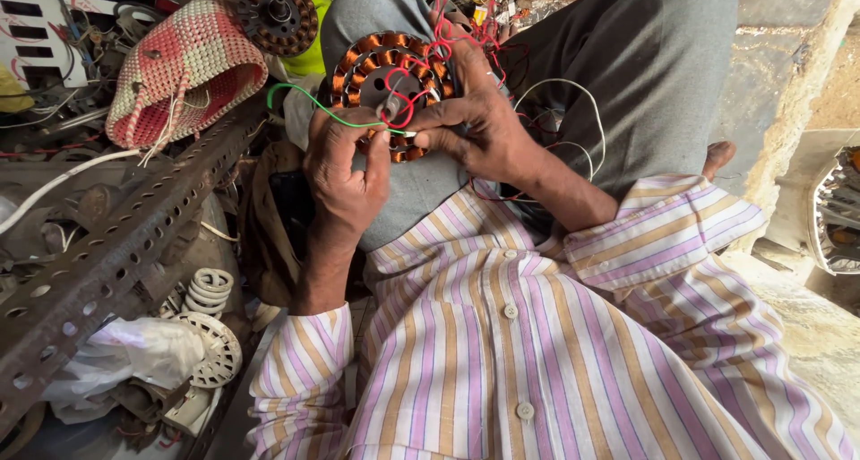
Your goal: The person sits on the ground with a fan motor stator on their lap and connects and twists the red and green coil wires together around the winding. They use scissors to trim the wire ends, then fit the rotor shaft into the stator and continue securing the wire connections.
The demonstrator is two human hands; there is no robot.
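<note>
The left hand (345, 169) pinches a green wire (309, 102); the right hand (475, 124) pinches it too, beside the stator (372, 66) on the knee.

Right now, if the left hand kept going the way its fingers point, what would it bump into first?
Probably the round copper-wound motor coil resting on the knee: the left hand points up at its lower edge, pinching the green wire. Depth is hard to judge.

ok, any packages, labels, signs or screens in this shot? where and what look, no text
No screens, signs or printed packages that I can make out.
Small yellow tag: top centre among the red wires, behind the copper-wound stator; markings too small to tell.
White plastic bag: lower left under the perforated metal angle bar, crumpled, plain.
</note>
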